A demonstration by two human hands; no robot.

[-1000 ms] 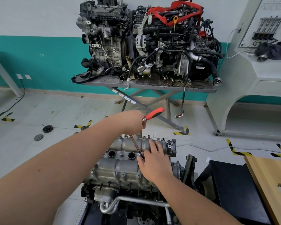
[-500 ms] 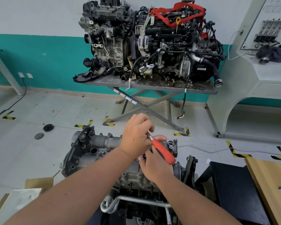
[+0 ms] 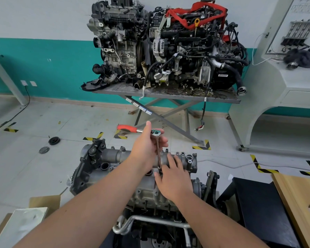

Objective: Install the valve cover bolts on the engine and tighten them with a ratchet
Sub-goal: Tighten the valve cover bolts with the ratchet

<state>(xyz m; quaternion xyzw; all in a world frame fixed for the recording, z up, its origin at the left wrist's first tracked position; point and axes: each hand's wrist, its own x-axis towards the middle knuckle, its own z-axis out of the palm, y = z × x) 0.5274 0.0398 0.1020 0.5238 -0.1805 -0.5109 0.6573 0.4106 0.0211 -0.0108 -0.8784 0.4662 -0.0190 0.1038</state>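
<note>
A grey engine stands low in front of me with its valve cover [image 3: 115,156] on top. My left hand [image 3: 147,145] grips the ratchet just behind its head [image 3: 157,131], and the red handle [image 3: 126,127] points left. A slim extension [image 3: 158,154] runs from the head down to a bolt spot on the cover. My right hand [image 3: 172,178] lies on the cover, thumb and forefinger pinching the lower end of the extension. The bolt itself is hidden under the socket and my fingers.
Two larger engines [image 3: 165,47] sit on a grey scissor table [image 3: 168,97] behind. A white training bench [image 3: 283,90] stands right, with a wooden board [image 3: 301,203] and a black stand [image 3: 254,208] nearer. A cardboard box [image 3: 25,222] and round parts [image 3: 54,140] lie left.
The ratchet handle has swung from the far right, round past my right hand, to point left. My left hand turned with it. My right hand stayed at the extension's foot.
</note>
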